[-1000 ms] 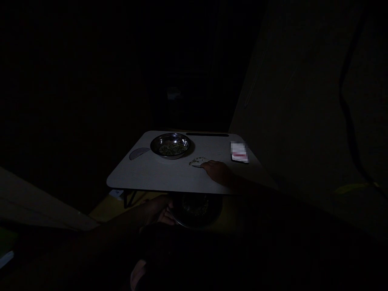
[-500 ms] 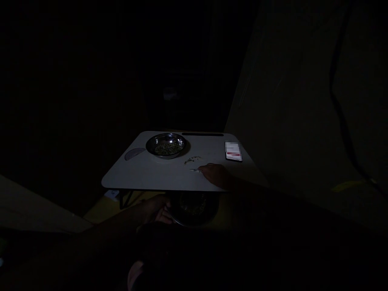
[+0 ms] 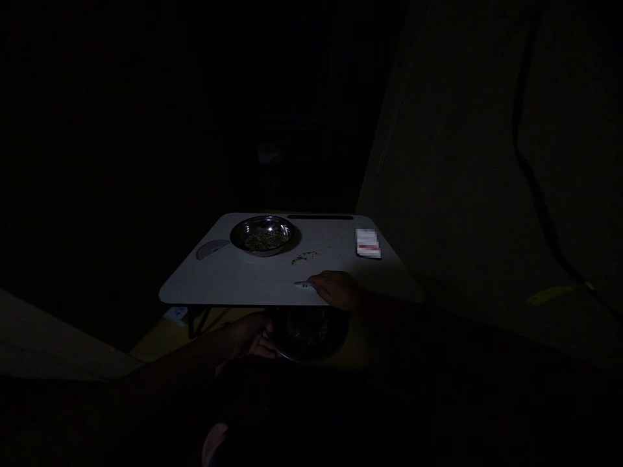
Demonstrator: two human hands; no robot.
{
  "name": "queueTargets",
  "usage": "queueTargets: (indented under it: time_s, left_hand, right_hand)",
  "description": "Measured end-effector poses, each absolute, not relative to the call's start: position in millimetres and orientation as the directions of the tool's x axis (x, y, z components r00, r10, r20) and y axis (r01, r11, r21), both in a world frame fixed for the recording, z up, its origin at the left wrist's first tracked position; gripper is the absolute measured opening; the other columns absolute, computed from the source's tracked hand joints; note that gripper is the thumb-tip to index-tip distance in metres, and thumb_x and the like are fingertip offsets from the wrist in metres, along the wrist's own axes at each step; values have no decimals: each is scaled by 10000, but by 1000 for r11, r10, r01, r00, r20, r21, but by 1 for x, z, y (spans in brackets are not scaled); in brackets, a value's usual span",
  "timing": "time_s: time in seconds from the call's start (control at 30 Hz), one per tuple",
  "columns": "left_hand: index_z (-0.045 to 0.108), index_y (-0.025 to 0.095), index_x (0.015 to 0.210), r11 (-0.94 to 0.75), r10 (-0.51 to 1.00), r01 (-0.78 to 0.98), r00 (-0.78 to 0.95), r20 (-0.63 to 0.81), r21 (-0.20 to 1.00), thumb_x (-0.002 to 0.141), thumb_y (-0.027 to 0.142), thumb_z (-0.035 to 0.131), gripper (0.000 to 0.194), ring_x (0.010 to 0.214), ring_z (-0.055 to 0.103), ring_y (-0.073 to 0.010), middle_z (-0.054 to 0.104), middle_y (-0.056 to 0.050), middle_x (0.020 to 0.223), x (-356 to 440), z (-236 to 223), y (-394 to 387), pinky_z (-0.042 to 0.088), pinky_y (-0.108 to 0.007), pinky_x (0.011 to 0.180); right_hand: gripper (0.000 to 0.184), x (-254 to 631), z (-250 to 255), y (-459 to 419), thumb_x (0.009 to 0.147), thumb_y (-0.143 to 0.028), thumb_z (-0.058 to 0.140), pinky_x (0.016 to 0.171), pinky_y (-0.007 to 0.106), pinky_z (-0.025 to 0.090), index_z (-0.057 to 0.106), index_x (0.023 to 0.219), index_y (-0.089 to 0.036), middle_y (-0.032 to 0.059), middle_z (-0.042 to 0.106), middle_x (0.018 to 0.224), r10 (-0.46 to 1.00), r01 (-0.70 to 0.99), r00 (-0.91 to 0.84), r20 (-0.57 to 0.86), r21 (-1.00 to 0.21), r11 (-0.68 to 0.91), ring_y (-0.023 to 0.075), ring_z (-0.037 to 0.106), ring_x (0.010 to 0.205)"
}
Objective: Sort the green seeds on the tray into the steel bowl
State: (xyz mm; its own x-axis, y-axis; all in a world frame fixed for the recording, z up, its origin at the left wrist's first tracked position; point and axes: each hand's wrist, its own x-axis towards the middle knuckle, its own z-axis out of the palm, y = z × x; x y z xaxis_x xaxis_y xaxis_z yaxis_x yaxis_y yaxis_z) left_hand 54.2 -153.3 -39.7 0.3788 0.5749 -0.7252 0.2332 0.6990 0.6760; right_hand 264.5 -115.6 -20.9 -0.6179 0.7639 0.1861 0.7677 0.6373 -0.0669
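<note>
My left hand (image 3: 256, 334) is closed on the left rim of a dark metal bowl (image 3: 309, 353), held just below the table's front edge. Small bits lie inside that bowl, hard to make out in the dark. My right hand (image 3: 338, 288) rests low over the white table (image 3: 233, 285), its fingers pinching a thin pale strip (image 3: 304, 284) with dark specks on it. What exactly the strip is, I cannot tell. Beyond it lies a small scatter of greenish and pale bits (image 3: 305, 258). A shiny steel bowl (image 3: 263, 251) with more greenish bits stands at the back left.
A clear half-round piece like a protractor (image 3: 211, 249) lies left of the steel bowl. A phone with a lit screen (image 3: 368, 243) lies at the right. A dark slot (image 3: 320, 217) runs along the table's back edge. A wall (image 3: 452, 194) rises on the right.
My right hand has drawn the pale strip toward the table's front edge, away from the scattered bits. My left hand keeps its hold on the bowl. The view has shifted slightly.
</note>
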Motion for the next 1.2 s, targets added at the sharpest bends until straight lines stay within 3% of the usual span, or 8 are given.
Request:
queueTargets:
  time_s: [0.47, 1.03, 1.2]
  left_hand:
    - [459, 154, 545, 692, 587, 219, 383, -713, 688, 522, 196, 392, 82, 520, 557, -141, 573, -39, 491, 53, -43, -152, 418, -233, 527]
    - [462, 158, 581, 691, 595, 213, 375, -711, 691, 520, 204, 403, 96, 517, 556, -149, 578, -31, 490, 53, -43, -151, 415, -252, 538]
    - [456, 152, 549, 695, 600, 211, 355, -717, 687, 520, 198, 400, 79, 501, 552, -138, 567, -29, 473, 53, -42, -152, 417, -241, 537]
  right_hand:
    - [246, 255, -25, -129, 758, -233, 292, 580, 222, 297, 471, 921, -189, 30, 535, 763, 689, 693, -676, 263, -95, 715, 111, 458, 679]
    - [246, 255, -16, -136, 747, -228, 308, 576, 221, 297, 482, 917, -194, 25, 548, 767, 680, 673, -699, 219, -117, 730, 110, 465, 678]
    - [254, 260, -16, -131, 749, -228, 306, 599, 227, 304, 467, 941, -185, 35, 545, 797, 665, 667, -697, 270, -98, 739, 116, 464, 713]
